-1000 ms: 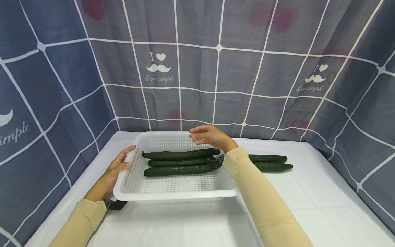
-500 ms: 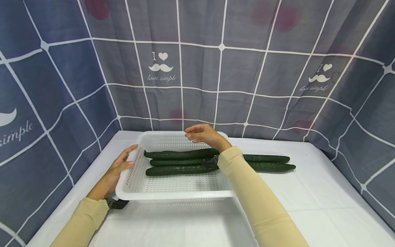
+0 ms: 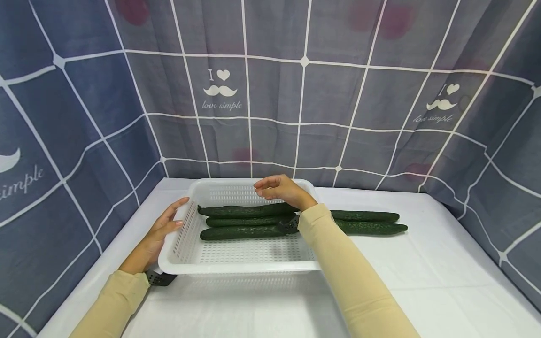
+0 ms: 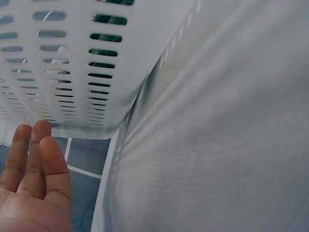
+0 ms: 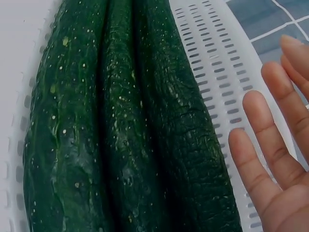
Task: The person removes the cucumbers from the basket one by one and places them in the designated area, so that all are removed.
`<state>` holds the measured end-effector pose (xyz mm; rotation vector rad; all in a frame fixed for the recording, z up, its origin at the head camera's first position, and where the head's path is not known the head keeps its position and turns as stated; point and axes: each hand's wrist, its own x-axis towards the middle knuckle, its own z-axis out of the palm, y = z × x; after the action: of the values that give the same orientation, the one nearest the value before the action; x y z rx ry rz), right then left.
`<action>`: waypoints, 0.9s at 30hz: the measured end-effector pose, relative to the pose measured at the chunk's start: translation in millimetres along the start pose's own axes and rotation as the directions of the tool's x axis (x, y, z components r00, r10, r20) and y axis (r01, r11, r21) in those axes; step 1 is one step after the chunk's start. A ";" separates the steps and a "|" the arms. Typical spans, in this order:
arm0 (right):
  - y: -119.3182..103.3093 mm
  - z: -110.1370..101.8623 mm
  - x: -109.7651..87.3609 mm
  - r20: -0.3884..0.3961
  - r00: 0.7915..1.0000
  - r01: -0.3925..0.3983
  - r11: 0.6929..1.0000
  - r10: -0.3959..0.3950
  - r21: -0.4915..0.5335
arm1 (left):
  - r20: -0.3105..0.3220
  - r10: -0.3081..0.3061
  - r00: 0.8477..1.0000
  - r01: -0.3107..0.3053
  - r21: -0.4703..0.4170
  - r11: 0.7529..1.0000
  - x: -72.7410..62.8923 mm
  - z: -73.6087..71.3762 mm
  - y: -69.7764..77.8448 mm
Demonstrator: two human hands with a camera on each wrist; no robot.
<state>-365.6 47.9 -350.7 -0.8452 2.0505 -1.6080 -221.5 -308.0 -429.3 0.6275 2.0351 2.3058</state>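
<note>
The left hand (image 3: 156, 234), fingers extended without grip, is at the white perforated plastic basket (image 3: 241, 268). The right hand (image 3: 285, 190), fingers relaxed and empty, is near 3 long dark-green cucumbers (image 3: 243, 221) inside.

Right hand (image 3: 285, 191) perhaps slightly lower over the basket (image 3: 241, 268) than before

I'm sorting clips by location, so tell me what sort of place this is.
Probably a curtained-off work booth: checked curtains line three sides of a white-covered table holding a basket of cucumbers.
</note>
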 end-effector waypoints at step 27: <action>9.6 7.3 2.4 0.039 0.988 -0.134 0.958 0.148 -0.254 | 0.013 0.017 1.000 -0.017 -0.007 1.000 0.1 -0.6 0.9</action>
<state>-364.8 42.5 -361.7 -0.7975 2.2491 -1.2518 -221.6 -308.7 -428.4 0.6604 2.0229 2.3103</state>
